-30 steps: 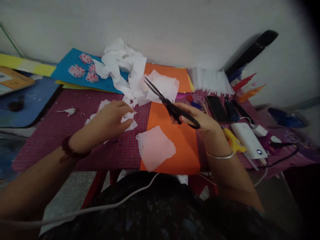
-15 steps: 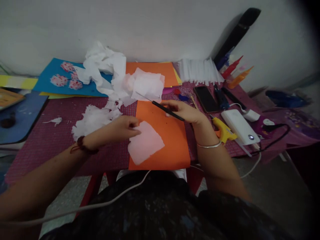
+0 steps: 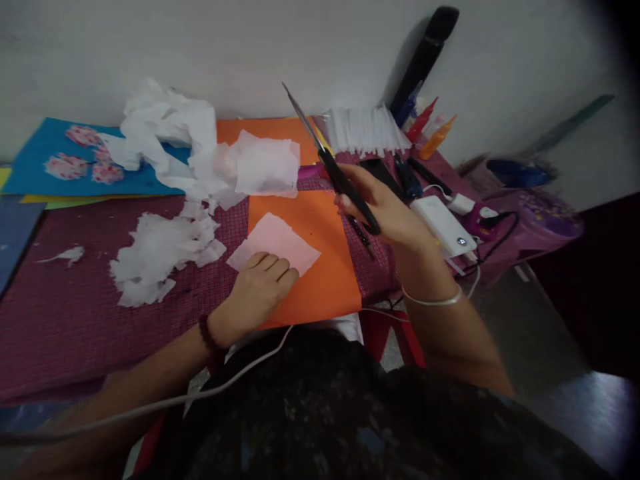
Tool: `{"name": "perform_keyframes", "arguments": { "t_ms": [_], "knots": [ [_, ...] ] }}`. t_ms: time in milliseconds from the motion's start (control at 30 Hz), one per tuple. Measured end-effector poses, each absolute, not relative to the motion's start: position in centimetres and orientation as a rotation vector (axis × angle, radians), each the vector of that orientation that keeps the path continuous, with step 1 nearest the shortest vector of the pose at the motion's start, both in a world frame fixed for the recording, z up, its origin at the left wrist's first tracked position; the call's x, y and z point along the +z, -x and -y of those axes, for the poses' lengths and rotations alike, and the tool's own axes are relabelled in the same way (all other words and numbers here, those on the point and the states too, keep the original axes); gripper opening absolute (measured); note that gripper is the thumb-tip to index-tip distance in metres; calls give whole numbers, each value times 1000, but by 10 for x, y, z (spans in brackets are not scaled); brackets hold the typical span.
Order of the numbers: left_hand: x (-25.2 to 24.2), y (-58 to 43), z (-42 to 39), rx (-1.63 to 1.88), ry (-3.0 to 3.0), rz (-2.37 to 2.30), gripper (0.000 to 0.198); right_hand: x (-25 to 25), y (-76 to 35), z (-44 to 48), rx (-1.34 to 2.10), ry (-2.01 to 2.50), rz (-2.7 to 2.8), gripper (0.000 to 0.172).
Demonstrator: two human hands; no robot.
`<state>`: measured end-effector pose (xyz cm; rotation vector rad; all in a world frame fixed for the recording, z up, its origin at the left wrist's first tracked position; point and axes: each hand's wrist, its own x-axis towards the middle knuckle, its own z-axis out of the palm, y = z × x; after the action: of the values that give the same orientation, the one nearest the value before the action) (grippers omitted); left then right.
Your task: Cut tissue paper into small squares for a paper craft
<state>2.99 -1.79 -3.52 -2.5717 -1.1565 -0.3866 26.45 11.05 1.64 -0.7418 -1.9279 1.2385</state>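
Right hand: wrapped on the scissors; the hand (image 3: 387, 212) grasps the handles, raised above the table.
Scissors: black handles (image 3: 347, 190), slim metal blades together, tip aimed up and away toward the wall.
Left hand: fingers curled, the hand (image 3: 264, 288) set over the near edge of the pale pink sheet (pinching or only pressing, cannot tell).
Pale pink sheet: thin, tissue-like square (image 3: 277, 239), turned cornerwise, mostly on the orange sheet, left corner out over the cloth.
Orange sheet: smooth, flat, matte (image 3: 327, 257), directly in front of the person.
Paper scraps: loose, ragged-edged white heap (image 3: 155, 250), left of the orange sheet.
Crumpled strip: white, soft, folded on itself (image 3: 197, 137), partly over the blue sheet (image 3: 37, 160).
Pom-poms: fluffy pink-and-white balls (image 3: 67, 167) on that blue sheet.
Tissue stack: flat pale squares (image 3: 270, 167) beyond the orange sheet.
White sticks: slender, packed side by side (image 3: 367, 130) near the wall.
Power bank: glossy white rounded block (image 3: 437, 223), right of the right hand.
Surface: table under a maroon checked cloth (image 3: 60, 313), fine weave.
Room: plain pale wall (image 3: 270, 47) behind (dim light).
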Motion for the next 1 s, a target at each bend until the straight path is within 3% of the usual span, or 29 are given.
{"name": "perform_keyframes", "arguments": {
  "t_ms": [167, 367, 500, 633, 1000],
  "knots": [
    [-57, -26, 36, -442, 2625, 1390, 14, 19, -320, -11, 1482, 966, 1934, 70],
    [-65, -2, 63, -605, 2520, 1610, 29, -20, -355, 62, 1782, 1220, 1759, 68],
    [-68, 4, 70, -684, 2451, 1707, 29, -33, -352, 74, 1927, 1186, 1638, 68],
    [-68, 0, 68, -714, 2500, 1728, 9, -40, -346, 77, 2059, 1206, 1552, 70],
    [-71, -10, 65, -617, 2719, 1418, 21, -59, -336, 82, 2332, 966, 1097, 62]
  ]
}}
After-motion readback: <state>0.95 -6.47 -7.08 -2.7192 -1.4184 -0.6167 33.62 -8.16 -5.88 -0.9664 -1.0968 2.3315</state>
